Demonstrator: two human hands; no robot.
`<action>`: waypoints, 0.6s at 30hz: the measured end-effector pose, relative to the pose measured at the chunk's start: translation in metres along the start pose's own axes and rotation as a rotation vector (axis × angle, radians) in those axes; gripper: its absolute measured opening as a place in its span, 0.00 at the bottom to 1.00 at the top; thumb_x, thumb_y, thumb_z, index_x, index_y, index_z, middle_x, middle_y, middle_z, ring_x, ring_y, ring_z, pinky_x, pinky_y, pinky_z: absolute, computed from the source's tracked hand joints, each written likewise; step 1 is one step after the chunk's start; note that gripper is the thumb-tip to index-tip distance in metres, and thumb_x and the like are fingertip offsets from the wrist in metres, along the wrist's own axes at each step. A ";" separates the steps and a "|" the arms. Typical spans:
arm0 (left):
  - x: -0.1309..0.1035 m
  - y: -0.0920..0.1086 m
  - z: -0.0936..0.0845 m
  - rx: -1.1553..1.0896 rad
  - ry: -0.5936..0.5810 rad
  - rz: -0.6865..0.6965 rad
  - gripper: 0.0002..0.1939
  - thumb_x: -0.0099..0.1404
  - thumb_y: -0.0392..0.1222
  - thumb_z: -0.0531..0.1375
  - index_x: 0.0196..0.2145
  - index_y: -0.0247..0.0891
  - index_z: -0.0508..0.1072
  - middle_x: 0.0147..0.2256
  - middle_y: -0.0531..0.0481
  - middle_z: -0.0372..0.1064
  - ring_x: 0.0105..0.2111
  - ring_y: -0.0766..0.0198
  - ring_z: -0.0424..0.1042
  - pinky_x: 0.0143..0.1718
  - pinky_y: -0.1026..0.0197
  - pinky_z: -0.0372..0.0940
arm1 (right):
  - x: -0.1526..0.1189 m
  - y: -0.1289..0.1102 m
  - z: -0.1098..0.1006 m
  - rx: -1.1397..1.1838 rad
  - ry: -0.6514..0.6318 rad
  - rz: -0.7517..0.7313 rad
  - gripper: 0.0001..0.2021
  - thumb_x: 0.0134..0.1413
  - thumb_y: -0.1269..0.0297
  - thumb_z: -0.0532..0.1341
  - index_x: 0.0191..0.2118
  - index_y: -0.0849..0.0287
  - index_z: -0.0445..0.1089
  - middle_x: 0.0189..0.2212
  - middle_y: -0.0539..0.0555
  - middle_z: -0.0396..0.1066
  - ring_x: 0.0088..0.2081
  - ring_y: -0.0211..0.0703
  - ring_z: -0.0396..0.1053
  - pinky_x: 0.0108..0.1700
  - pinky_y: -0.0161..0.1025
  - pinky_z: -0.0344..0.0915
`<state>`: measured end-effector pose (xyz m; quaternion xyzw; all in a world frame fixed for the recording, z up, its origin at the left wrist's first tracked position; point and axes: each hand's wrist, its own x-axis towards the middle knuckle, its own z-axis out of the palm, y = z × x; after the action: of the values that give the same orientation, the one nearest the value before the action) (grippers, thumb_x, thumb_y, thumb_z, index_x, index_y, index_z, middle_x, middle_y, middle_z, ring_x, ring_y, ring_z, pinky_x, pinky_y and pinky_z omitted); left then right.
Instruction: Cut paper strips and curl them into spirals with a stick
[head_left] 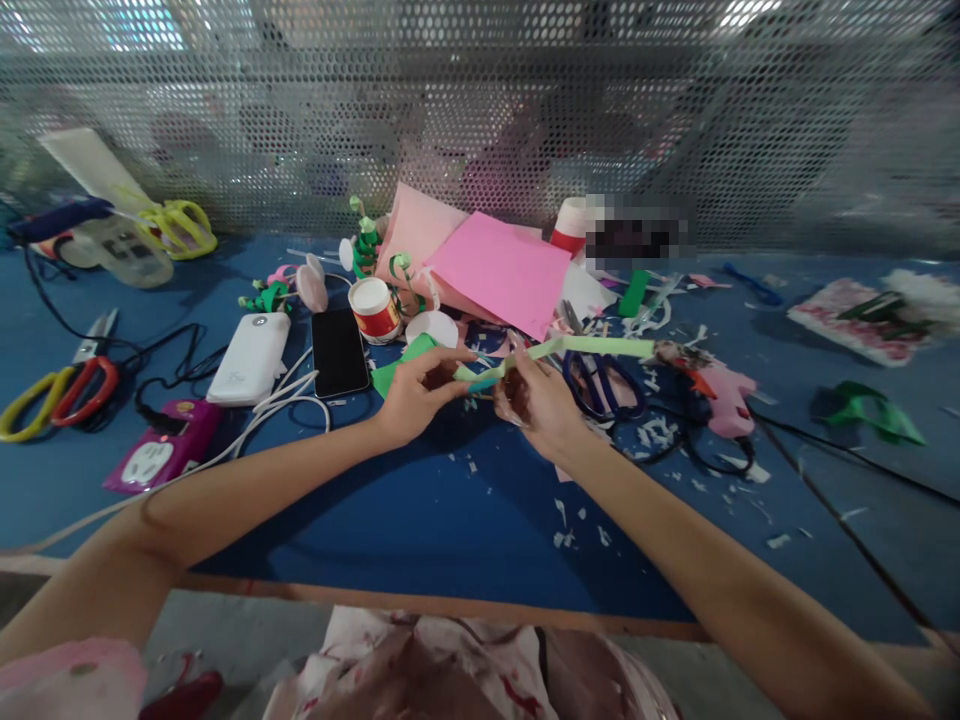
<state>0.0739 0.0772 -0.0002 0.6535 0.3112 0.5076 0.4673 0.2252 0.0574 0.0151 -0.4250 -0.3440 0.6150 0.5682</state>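
Between my two hands runs a long pale green strip (600,346), likely paper, its free end reaching out to the right. My left hand (421,392) pinches the strip's left part between thumb and fingers. Closed around its middle is my right hand (541,402), fingers curled. A small teal piece (483,384) shows at the strip between the hands; what it is I cannot make out. Behind my left hand lies a green sheet (394,372). Dark-blue-handled scissors (604,385) rest just right of my right hand.
Pink sheets (502,265) and a red-and-white paper cup (375,310) stand behind. On the left are a phone (340,352), a white power bank (251,360), a purple power strip (166,445) and red-and-yellow scissors (71,385). A pink glue gun (724,400) lies right, among paper scraps and cables.
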 end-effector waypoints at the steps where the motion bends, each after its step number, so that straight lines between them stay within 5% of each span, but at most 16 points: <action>1: 0.000 0.001 0.000 -0.018 -0.012 -0.016 0.15 0.51 0.40 0.64 0.37 0.34 0.72 0.26 0.53 0.66 0.25 0.72 0.64 0.27 0.67 0.63 | 0.000 0.000 -0.001 -0.002 -0.040 -0.007 0.20 0.37 0.48 0.64 0.21 0.58 0.59 0.11 0.43 0.59 0.11 0.29 0.55 0.12 0.29 0.47; 6: -0.001 0.004 0.001 -0.099 -0.054 -0.054 0.16 0.49 0.43 0.65 0.36 0.34 0.73 0.21 0.55 0.65 0.20 0.72 0.65 0.24 0.66 0.64 | 0.000 0.003 -0.006 0.001 -0.258 0.040 0.17 0.35 0.55 0.68 0.23 0.58 0.59 0.11 0.40 0.56 0.11 0.25 0.49 0.13 0.28 0.43; 13: -0.001 0.002 0.002 -0.159 -0.047 -0.102 0.17 0.47 0.43 0.66 0.34 0.33 0.70 0.21 0.55 0.67 0.20 0.72 0.67 0.24 0.67 0.66 | 0.000 0.004 -0.003 -0.018 -0.137 0.033 0.16 0.36 0.57 0.67 0.22 0.57 0.58 0.11 0.40 0.55 0.10 0.26 0.50 0.12 0.28 0.43; 18: -0.001 0.003 0.003 -0.219 -0.047 -0.159 0.19 0.45 0.45 0.66 0.32 0.33 0.67 0.22 0.54 0.69 0.21 0.70 0.70 0.26 0.65 0.68 | -0.003 0.003 -0.002 -0.133 -0.165 -0.075 0.16 0.40 0.54 0.65 0.24 0.57 0.59 0.11 0.40 0.54 0.10 0.26 0.50 0.11 0.28 0.41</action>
<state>0.0758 0.0745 0.0018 0.5834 0.2938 0.4846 0.5818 0.2256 0.0540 0.0125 -0.3962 -0.4454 0.6020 0.5312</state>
